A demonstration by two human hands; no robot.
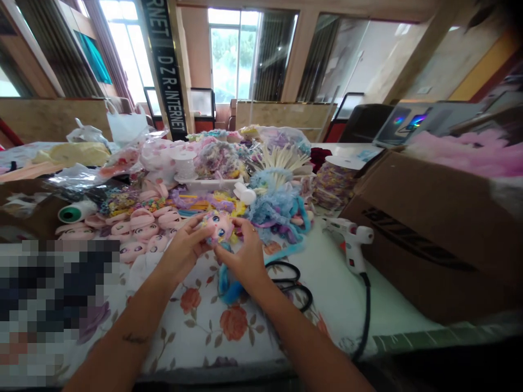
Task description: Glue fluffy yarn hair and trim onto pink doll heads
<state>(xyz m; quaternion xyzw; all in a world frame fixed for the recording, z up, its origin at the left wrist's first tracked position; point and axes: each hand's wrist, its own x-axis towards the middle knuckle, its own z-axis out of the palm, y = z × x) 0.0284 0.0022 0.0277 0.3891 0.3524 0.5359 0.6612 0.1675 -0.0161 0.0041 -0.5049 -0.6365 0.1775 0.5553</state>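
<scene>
Between both hands, above the flowered cloth, is a small doll head with large blue eyes and colourful trim around its face. My left hand is closed on its left side, and my right hand grips its right side with thumb and fingers. Blue fluffy yarn hangs or lies below the right hand; I cannot tell whether it joins the head. Black-handled scissors lie by my right forearm. To the left rest several pink doll heads with painted eyes.
A white glue gun with a black cord stands on the right, beside a large cardboard box. Blue lacy trim, a spool of yarn and a green-ended thread cone sit further back. Bags of trim are heaped behind.
</scene>
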